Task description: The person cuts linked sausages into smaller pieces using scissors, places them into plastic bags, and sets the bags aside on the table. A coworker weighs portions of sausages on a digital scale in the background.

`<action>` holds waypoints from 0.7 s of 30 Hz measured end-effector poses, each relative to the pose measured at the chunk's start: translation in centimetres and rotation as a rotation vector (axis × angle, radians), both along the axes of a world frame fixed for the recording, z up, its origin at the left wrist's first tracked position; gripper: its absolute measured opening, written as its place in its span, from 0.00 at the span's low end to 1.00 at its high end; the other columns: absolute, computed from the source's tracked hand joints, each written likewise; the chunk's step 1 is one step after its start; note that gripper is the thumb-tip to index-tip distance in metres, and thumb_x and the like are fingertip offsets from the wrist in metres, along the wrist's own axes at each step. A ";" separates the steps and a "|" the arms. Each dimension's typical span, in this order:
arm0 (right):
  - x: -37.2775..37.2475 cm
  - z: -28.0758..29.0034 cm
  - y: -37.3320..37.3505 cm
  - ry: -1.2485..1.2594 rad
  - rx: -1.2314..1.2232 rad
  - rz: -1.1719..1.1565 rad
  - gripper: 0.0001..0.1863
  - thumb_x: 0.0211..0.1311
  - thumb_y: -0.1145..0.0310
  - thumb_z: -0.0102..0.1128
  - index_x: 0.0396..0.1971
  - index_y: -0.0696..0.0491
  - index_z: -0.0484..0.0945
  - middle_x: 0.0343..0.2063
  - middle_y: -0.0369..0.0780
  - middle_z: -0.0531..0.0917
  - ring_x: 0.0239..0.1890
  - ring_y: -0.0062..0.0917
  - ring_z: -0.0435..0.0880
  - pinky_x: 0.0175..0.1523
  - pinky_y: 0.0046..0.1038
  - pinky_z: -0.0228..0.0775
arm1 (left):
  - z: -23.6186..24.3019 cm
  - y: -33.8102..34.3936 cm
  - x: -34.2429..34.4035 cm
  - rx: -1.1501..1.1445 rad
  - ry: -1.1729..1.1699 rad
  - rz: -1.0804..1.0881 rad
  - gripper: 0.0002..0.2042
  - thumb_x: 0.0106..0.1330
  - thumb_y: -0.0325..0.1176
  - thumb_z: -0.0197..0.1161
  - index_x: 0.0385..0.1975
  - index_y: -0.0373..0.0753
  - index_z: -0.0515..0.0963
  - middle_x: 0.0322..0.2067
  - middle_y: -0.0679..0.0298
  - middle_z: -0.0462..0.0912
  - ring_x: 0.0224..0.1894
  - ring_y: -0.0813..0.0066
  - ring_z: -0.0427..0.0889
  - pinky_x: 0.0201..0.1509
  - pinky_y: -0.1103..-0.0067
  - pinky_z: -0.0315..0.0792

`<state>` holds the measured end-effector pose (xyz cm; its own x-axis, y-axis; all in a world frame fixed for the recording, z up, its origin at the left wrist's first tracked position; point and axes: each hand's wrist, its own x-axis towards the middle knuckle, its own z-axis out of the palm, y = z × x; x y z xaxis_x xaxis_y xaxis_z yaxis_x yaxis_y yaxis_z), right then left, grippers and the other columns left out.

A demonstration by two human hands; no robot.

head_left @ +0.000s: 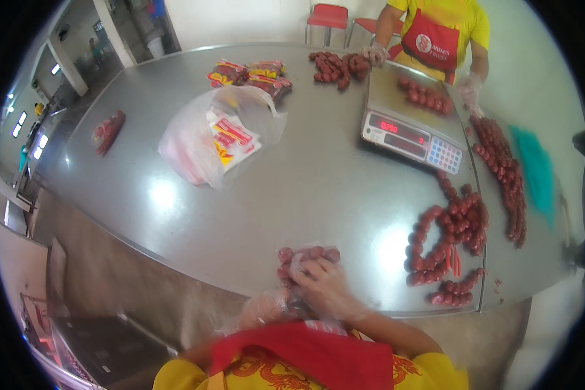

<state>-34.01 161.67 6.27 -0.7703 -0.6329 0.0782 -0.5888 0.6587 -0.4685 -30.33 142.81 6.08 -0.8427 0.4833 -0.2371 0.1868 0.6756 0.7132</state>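
My right hand (318, 279) is bent over a small bunch of red sausage links (312, 253) at the table's near edge, its fingers curled on them, with clear plastic about it. My left hand (260, 309), in a clear plastic glove, is low beside the bunch, partly behind my red apron (305, 351); its fingers are blurred and what they hold is unclear. To the right lie looped chains of links (429, 234) and a shorter piece (452, 298).
A steel table (273, 195) bears a white bag of packaging (192, 143), filled packs (266, 84), a lone pack (107, 133), a scale (406, 143) with links, more chains (500, 169) and a teal cloth (533, 162). A gloved co-worker (461, 32) stands at the far side.
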 end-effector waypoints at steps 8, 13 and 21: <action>3.2 0.0 3.6 -0.176 0.220 -0.076 0.41 0.55 0.42 0.64 0.68 0.40 0.64 0.71 0.53 0.54 0.71 0.55 0.53 0.65 0.61 0.53 | 4.1 0.5 -1.2 0.104 0.088 -0.006 0.16 0.65 0.41 0.59 0.49 0.41 0.79 0.40 0.47 0.83 0.44 0.46 0.81 0.48 0.62 0.76; 2.6 2.6 2.4 -0.130 0.157 -0.014 0.43 0.55 0.43 0.63 0.68 0.48 0.63 0.69 0.54 0.57 0.66 0.55 0.66 0.57 0.57 0.67 | 6.9 -1.2 -2.0 0.139 0.137 0.010 0.17 0.66 0.41 0.58 0.50 0.42 0.79 0.41 0.48 0.83 0.45 0.46 0.81 0.49 0.63 0.76; -2.6 4.8 -2.5 -0.192 0.050 0.234 0.12 0.61 0.68 0.53 0.43 0.54 0.77 0.37 0.47 0.81 0.44 0.43 0.80 0.45 0.42 0.73 | 7.5 -12.4 -5.1 0.005 -0.141 0.095 0.17 0.63 0.41 0.59 0.44 0.36 0.82 0.28 0.56 0.84 0.27 0.65 0.84 0.34 0.72 0.79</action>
